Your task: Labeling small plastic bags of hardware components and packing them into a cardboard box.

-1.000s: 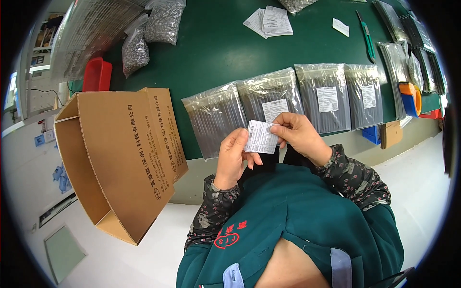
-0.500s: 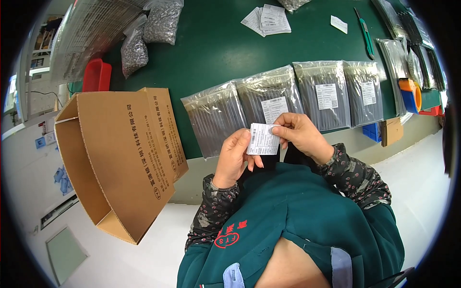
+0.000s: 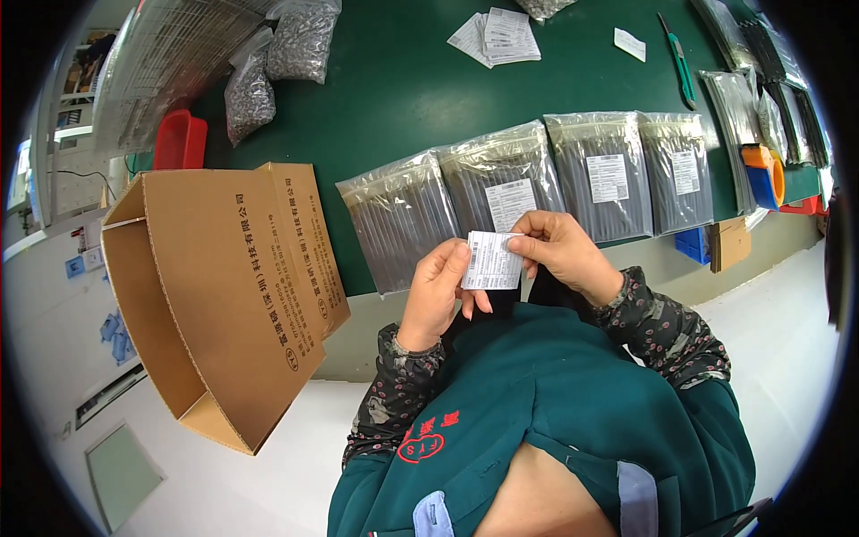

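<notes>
A small stack of white printed labels (image 3: 491,262) is held between both hands, just off the table's near edge. My left hand (image 3: 436,291) pinches its left side, with the thumb on top. At the upper right corner my right hand (image 3: 562,254) grips the stack between thumb and fingers. Beyond them, clear bags of dark, thin rods lie in a row: a leftmost bag (image 3: 395,215) with no label in sight, then a labelled bag (image 3: 497,170), another labelled bag (image 3: 573,143) and the rightmost labelled bag (image 3: 673,201).
An open cardboard box (image 3: 237,295) stands at the left beside a red bin (image 3: 182,139). Bags of small grey parts (image 3: 304,45) sit behind. Loose labels (image 3: 512,38), a single slip (image 3: 630,45), a green utility knife (image 3: 682,67) and a tape dispenser (image 3: 762,177) lie on the green table (image 3: 394,98).
Almost nothing differs. Both hands keep hold of the label stack, which has shifted very slightly.
</notes>
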The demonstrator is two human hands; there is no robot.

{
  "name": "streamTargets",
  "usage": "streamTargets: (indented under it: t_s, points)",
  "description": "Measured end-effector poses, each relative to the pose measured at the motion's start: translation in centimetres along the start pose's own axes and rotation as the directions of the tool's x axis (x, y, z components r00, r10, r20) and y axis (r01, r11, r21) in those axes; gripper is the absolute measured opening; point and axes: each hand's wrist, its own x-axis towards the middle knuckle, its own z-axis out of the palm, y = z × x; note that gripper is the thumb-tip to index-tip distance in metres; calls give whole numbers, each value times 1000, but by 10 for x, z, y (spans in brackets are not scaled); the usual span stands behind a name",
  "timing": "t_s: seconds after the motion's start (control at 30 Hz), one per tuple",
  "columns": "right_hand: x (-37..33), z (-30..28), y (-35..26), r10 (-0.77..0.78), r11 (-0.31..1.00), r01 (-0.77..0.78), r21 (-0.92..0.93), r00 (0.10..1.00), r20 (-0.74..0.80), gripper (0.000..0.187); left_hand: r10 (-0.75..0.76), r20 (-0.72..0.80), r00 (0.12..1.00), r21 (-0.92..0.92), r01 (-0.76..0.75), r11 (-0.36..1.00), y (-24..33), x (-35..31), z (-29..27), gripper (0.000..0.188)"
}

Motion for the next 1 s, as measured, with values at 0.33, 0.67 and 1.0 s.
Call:
streamTargets:
  t_s: [0.33,0.67,1.0]
  points:
    - [-3,0,-1,-8,997,4,71,999,51,17,-40,77,996,-179,53,982,-5,1,-2,33]
    - [-2,0,2,-10,997,5,81,998,57,17,-18,149,989,-276,59,959,-12,4,-5,34]
    - [-2,0,2,-3,995,-5,97,997,80,18,-26,90,996,-233,47,971,-8,1,1,30]
